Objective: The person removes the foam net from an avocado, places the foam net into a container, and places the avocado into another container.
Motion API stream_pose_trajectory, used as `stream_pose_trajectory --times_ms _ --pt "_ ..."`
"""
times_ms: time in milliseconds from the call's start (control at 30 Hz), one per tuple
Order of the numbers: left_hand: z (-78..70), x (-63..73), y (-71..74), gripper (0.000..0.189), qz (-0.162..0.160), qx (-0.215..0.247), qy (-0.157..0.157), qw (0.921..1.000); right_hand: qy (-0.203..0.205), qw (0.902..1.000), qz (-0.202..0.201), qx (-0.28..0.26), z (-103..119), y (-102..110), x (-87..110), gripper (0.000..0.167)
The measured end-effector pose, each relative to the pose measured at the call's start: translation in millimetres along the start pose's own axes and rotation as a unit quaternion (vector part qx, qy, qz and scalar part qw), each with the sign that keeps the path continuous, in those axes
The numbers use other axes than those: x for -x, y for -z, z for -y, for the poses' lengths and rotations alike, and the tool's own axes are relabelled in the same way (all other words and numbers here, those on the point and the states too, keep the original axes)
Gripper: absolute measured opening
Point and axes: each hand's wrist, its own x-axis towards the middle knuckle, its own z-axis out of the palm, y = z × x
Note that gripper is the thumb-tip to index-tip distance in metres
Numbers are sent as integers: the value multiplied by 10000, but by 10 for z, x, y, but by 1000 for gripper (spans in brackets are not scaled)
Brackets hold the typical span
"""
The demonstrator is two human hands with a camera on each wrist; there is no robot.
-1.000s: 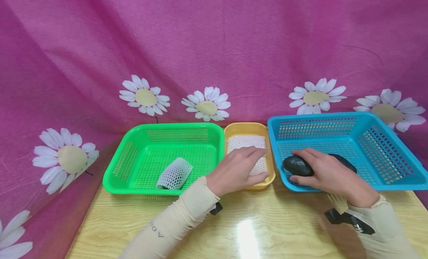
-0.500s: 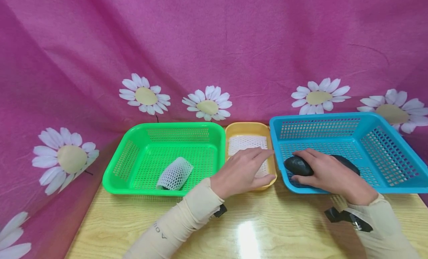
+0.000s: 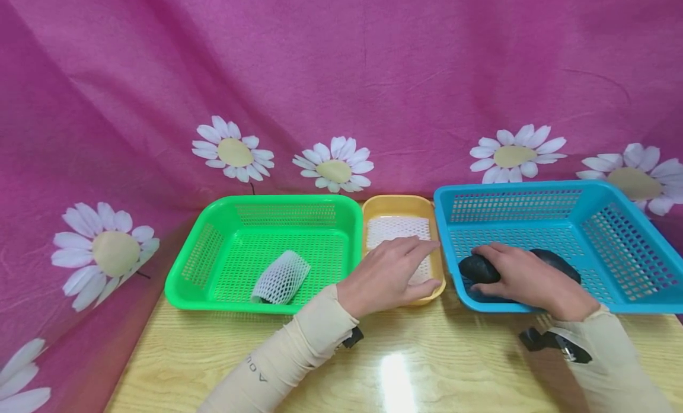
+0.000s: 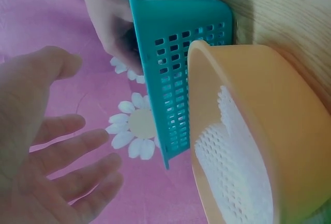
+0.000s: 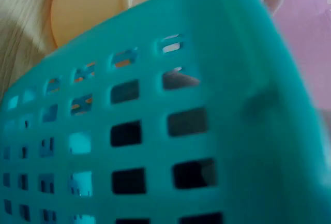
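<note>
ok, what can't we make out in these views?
Head: right hand hides whether the dark object it grips is separate from the dark piece on its other side.
Head: net sleeve hides what, if anything, is inside.
Head: left hand covers part of the white netting in the yellow tray.
Right wrist: the wall of the blue basket blocks the grip.
Head: blue basket's right end, cut off by frame edge.

Black object (image 3: 478,269) partly hidden by right grip (image 3: 525,278); blue basket (image 5: 153,125) cut off, right-wrist view.
</note>
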Motion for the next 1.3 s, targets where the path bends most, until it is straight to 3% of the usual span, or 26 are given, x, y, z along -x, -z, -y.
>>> stream_pose_trajectory --times_ms 867,1300 --pt "19 24 -26 55 323 -10 52 9995 -247 9909 1319 89 -73 -70 -84 74" --pt "30 44 15 57 431 55 150 9989 -236 9913 1291 98 -87 -58 -76 78"
